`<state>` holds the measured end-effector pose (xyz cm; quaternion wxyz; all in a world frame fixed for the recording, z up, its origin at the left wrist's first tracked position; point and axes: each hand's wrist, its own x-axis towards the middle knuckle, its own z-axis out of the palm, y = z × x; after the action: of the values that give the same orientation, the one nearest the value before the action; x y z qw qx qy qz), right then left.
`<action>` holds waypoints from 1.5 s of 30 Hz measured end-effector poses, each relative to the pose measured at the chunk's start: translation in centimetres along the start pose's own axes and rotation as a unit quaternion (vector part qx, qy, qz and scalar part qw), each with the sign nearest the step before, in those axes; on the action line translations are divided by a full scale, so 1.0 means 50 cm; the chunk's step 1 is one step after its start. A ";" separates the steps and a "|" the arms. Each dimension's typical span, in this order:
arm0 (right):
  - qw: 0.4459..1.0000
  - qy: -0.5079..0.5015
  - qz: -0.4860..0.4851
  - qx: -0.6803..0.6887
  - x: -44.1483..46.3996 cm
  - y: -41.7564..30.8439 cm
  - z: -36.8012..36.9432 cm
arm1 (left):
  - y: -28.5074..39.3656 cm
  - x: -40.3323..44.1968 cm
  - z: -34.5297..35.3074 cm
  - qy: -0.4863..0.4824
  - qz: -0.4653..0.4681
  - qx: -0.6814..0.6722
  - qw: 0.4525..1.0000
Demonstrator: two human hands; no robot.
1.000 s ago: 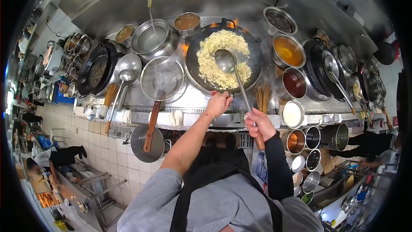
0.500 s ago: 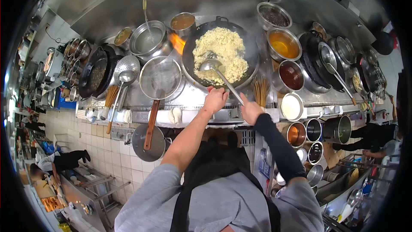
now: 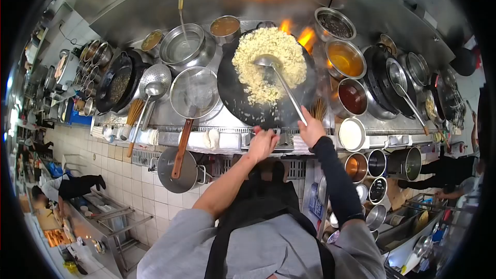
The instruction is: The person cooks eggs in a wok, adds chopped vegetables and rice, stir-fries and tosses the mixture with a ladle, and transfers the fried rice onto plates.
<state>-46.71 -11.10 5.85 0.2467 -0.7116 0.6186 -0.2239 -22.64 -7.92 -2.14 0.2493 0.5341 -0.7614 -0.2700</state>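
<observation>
Fried rice with yellowish bits lies in a large black wok, heaped toward its far side. My right hand is wrapped round the handle of a steel ladle, whose bowl rests in the rice. At the wok's near edge is my left hand, fingers curled; whatever they grip there, a wok handle or cloth, is too small to make out. Flames rise behind the wok on the right.
Left of the wok are a wire strainer, a water pot and a perforated ladle. Pots of orange liquid, red sauce and white contents stand on the right. Other people are at both sides.
The wok has shifted nearer to me, and my left hand has come back with it. The ladle bowl has moved up and right through the rice. Flames now show behind the wok's right side.
</observation>
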 end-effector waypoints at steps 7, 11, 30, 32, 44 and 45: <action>0.993 -0.098 -0.025 0.055 -0.170 -0.055 -0.192 | 0.021 0.095 -0.129 -0.037 -0.008 -0.055 0.998; 0.975 -0.193 0.059 -0.089 -0.138 0.009 -0.240 | -0.064 0.167 -0.059 -0.003 0.042 -0.003 0.999; 0.994 -0.071 0.067 -0.058 0.170 0.043 0.036 | -0.067 0.187 -0.047 -0.049 -0.011 -0.010 0.999; 0.994 -0.078 0.071 -0.037 0.173 0.025 0.116 | -0.061 0.184 -0.040 -0.053 -0.013 -0.003 0.999; 0.815 -0.370 0.293 0.335 -0.147 -0.174 -0.365 | 0.188 0.070 -0.280 0.016 -0.020 -0.146 0.989; 0.829 -0.372 0.274 0.317 -0.124 -0.164 -0.351 | 0.141 0.094 -0.236 0.042 0.023 -0.078 0.996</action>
<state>-52.17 -5.33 24.58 0.7210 -0.4256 0.5446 -0.0494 -20.98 -12.06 11.67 0.3277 0.5063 -0.7391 -0.3002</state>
